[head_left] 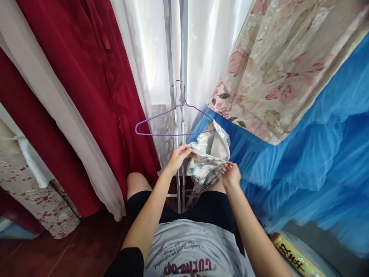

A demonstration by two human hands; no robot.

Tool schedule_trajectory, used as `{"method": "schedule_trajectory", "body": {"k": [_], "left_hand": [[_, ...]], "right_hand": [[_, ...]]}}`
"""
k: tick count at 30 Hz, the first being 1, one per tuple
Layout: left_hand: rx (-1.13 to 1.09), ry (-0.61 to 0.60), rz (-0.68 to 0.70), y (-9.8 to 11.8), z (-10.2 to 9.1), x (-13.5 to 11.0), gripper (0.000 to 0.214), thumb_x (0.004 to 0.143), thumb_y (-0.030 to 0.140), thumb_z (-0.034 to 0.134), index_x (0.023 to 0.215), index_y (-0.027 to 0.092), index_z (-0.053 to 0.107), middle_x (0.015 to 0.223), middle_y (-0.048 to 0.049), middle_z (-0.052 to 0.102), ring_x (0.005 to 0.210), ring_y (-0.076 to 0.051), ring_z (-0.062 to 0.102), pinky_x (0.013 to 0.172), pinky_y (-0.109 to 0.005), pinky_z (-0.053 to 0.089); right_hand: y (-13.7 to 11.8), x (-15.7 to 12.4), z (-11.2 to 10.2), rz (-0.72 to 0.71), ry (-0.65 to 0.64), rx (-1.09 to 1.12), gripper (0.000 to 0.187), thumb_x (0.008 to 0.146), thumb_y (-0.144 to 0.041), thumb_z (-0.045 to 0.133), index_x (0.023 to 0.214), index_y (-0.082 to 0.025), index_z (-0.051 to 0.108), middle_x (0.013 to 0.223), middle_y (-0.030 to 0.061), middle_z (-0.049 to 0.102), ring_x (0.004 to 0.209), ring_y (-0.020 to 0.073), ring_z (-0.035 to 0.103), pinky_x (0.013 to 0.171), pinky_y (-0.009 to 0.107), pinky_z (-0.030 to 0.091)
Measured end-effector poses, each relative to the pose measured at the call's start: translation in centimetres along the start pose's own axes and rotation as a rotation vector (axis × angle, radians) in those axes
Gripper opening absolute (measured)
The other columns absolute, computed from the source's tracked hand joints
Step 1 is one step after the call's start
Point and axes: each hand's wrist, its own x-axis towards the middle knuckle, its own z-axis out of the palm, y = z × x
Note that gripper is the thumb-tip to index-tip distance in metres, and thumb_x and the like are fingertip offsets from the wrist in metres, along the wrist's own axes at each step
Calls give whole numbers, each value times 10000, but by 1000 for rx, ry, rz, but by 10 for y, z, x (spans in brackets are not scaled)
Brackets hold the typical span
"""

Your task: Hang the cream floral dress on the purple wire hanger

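A purple hanger [161, 134] hangs at the metal rack posts in front of me. Over its right end lies part of a white garment with a blue floral print [201, 165], and the rest droops toward my knees. My left hand [180, 156] pinches the garment's edge on the left, just below the hanger's bottom bar. On the right, my right hand [231, 175] is closed on the same edge, which stretches between both hands. The hanger's left half is bare. Folds hide the garment's exact kind.
Long red cloth [115, 96] hangs at the left, with white sheer fabric [144, 50] behind the rack posts [180, 169]. At the right hang a pink floral cloth [268, 84] and blue ruffled tulle [288, 165]. A yellow package [294, 256] lies low at the right.
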Motion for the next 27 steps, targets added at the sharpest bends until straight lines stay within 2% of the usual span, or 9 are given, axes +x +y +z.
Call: {"method": "schedule_trajectory", "body": {"k": [3,7,10,13,16,19,21,24,27], "left_hand": [[278,-101,166,26,27,-14,294,951,452,624,954,170,704,921,-48,729,899,-199,685,878,-314,518],[463,-116,246,43,50,-29,252,1010,371,539,1007,182,706,965,-41,729,941,-192,670,887,-294,498],[448,-23,271,40,48,-28,251,1017,364,525,1000,184,698,970,-47,718,933,-186,662,892,-298,498],[412,56,278,28,29,-26,366,949,404,652,1258,210,632,1149,-84,686,1035,-207,650,944,-327,489],[310,-98,173,13,1,-36,760,897,521,703,1542,267,391,1363,-130,607,1243,-265,594,1040,-385,464],[266,-458,-121,1,-27,-62,618,942,665,543,1348,206,621,1216,-122,700,1182,-294,639,1010,-395,497],[388,-586,-305,-1,-42,-83,545,880,657,641,1111,171,729,1065,-96,746,1031,-292,686,918,-374,533],[489,-544,-377,9,-61,-107,382,863,516,710,1048,183,742,1019,-66,763,962,-283,693,847,-347,542],[596,-299,-244,24,-78,-114,227,824,353,732,1022,242,732,951,-35,758,870,-264,686,771,-312,517]], "right_hand": [[17,-13,7,-112,53,-52,132,856,-354,559,837,-237,502,699,-55,549,591,113,514,547,210,447],[13,-34,32,-45,-396,-215,293,913,-514,596,894,-231,672,883,29,721,948,234,669,826,319,545],[-1,-48,50,63,-651,-201,463,918,-653,569,1058,-237,715,1020,50,769,1108,286,680,952,396,539],[-18,-57,59,286,-948,-96,730,873,-831,465,1184,-213,699,1162,114,758,1204,316,662,1031,467,505],[-39,-60,57,448,-1215,-121,779,712,-829,686,1156,-189,711,1123,129,760,1110,311,703,980,430,536],[-66,-59,56,399,-1416,-244,645,617,-558,916,1093,-169,720,951,62,755,896,223,718,835,316,567],[-87,-56,58,307,-1472,-368,509,678,-436,906,1060,-150,729,878,33,733,793,177,685,758,280,561],[-118,-49,67,149,-1471,-635,327,772,-374,831,971,-127,754,808,24,712,693,152,634,668,264,539],[-140,-42,79,-36,-1429,-834,272,795,-384,794,880,-128,763,747,17,686,631,141,586,591,245,481]]}}
